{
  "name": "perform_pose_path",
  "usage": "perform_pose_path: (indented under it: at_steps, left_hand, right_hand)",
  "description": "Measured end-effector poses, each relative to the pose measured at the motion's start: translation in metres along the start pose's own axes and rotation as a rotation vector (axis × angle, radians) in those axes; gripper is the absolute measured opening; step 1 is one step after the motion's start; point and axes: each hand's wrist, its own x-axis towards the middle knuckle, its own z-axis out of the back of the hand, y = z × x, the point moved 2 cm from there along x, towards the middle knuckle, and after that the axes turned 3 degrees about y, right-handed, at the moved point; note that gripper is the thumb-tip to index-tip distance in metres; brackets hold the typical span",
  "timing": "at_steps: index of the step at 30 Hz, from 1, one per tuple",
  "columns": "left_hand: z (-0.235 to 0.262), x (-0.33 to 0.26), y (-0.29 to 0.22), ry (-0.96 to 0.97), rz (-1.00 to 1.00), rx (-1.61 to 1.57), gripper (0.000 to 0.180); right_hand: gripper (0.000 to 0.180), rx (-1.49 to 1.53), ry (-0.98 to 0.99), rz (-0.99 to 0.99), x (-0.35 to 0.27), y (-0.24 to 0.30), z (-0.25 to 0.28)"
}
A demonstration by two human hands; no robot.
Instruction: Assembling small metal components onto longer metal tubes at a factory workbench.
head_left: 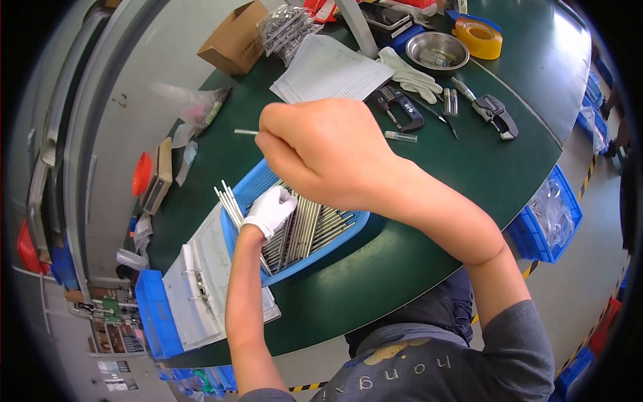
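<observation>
A blue plastic basket (320,256) in front of me holds many thin metal rods (305,228), lying mostly side by side. A few rods (230,203) stick out over its left rim. My left hand (270,210), in a white glove, is over the rods with its fingers curled together; what they hold, if anything, is hidden. Bare and raised above the basket's far side, my right hand (328,151) is closed. From its thumb side a short length of thin pale rod (246,132) sticks out to the left.
Beyond lie paper sheets (331,70), a white glove (412,74), a digital micrometer (495,114), another gauge (402,107), clear tubes (400,137) and a metal bowl (437,52). An open ring binder (194,295) lies left of the basket. A blue bin (546,214) stands off the table's right edge.
</observation>
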Motion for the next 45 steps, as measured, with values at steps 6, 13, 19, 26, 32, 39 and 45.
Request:
perform_pose_path:
  at_steps: [6, 13, 19, 26, 32, 39, 45]
  left_hand:
    - [-0.007, 0.005, 0.001, -0.126, -0.068, 0.278, 0.021]
    - [0.006, 0.005, 0.007, -0.128, -0.09, 0.084, 0.024]
    - [-0.005, 0.014, -0.008, 0.087, -0.139, -0.074, 0.032]
    - [0.007, 0.004, 0.01, -0.013, 0.076, -0.268, 0.012]
    - [0.012, 0.08, 0.091, -0.031, -0.234, -0.147, 0.011]
    - [0.042, -0.035, 0.002, -0.216, -0.017, -0.504, 0.024]
    - [0.011, -0.05, -0.054, -0.611, -0.387, -0.671, 0.029]
  right_hand:
    - [0.023, -0.084, 0.059, 0.047, -0.002, -0.001, -0.004]
    - [0.025, -0.107, 0.109, 0.034, -0.004, 0.008, -0.017]
    - [0.012, -0.177, 0.284, -0.135, -0.006, -0.011, -0.023]
    - [0.021, -0.154, 0.431, -0.006, -0.002, -0.003, -0.052]
    - [0.022, -0.189, 0.342, -0.049, -0.017, -0.01, -0.049]
    - [0.019, -0.131, 0.37, 0.016, 0.001, 0.005, -0.049]
    - [0.022, -0.114, 0.123, -0.02, -0.015, -0.011, -0.034]
